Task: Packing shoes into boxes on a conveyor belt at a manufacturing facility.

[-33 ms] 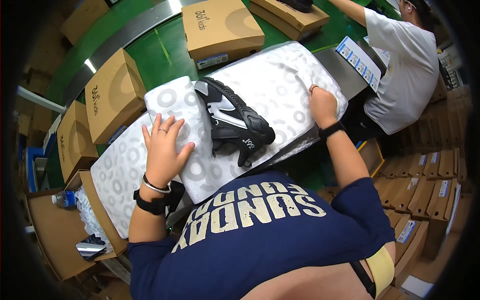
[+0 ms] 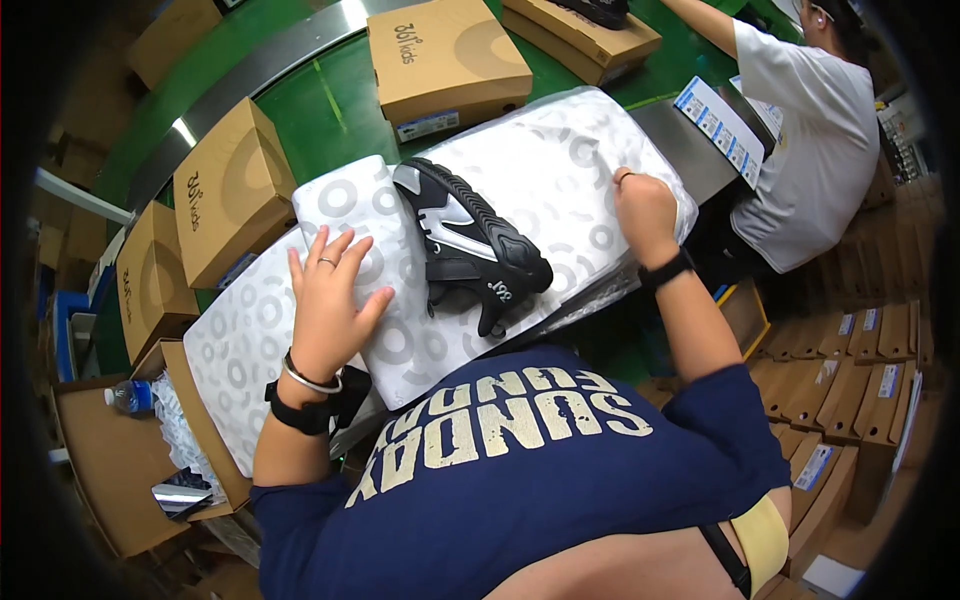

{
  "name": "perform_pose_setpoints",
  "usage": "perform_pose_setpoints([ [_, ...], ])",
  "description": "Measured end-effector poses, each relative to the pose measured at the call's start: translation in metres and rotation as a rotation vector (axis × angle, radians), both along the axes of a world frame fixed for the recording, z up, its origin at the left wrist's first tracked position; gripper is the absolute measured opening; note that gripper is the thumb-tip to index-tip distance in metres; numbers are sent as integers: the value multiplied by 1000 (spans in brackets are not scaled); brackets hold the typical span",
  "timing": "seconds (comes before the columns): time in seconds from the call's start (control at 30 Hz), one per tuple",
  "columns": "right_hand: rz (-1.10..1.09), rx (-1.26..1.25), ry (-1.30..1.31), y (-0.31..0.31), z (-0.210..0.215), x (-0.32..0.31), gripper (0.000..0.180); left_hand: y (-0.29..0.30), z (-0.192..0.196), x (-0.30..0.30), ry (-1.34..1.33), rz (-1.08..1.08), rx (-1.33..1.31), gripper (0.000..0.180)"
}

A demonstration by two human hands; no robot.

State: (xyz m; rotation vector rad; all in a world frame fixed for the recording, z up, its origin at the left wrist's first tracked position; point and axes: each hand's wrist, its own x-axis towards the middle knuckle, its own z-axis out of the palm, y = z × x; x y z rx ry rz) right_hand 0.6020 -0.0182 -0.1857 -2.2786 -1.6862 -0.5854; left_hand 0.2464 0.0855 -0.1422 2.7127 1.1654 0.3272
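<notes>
A black sneaker with silver-grey panels [image 2: 470,240] lies on its side on white wrapping paper [image 2: 540,140] printed with grey rings. Along the shoe's left runs a raised, paper-covered bundle [image 2: 400,345]; what is inside it is hidden. My left hand [image 2: 335,295] rests on this bundle with its fingers spread, a ring on one of them. At the paper's right side, my right hand [image 2: 645,215] is closed with its fingertips on the sheet, and the paper creases beside them. More sheets show in a stack under the top one.
Brown shoe boxes [image 2: 450,65] stand on the green work surface beyond the paper, several more [image 2: 235,195] to the left. An open carton [image 2: 100,470] at lower left has a bottle [image 2: 130,397] and a phone [image 2: 183,493]. A co-worker [image 2: 810,140] stands right, near a label sheet [image 2: 720,130].
</notes>
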Motion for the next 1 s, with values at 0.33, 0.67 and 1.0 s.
perform_pose_setpoints([
  [0.33, 1199, 449, 274, -2, 114, -132, 23, 0, 39, -1, -1335, 349, -1430, 63],
  [0.67, 753, -16, 775, 43, 75, -110, 53, -22, 26, -20, -1331, 254, -1221, 48],
  [1.0, 1051, -435, 607, 19, 109, -131, 26, -54, 79, -15, -1035, 147, -890, 37],
])
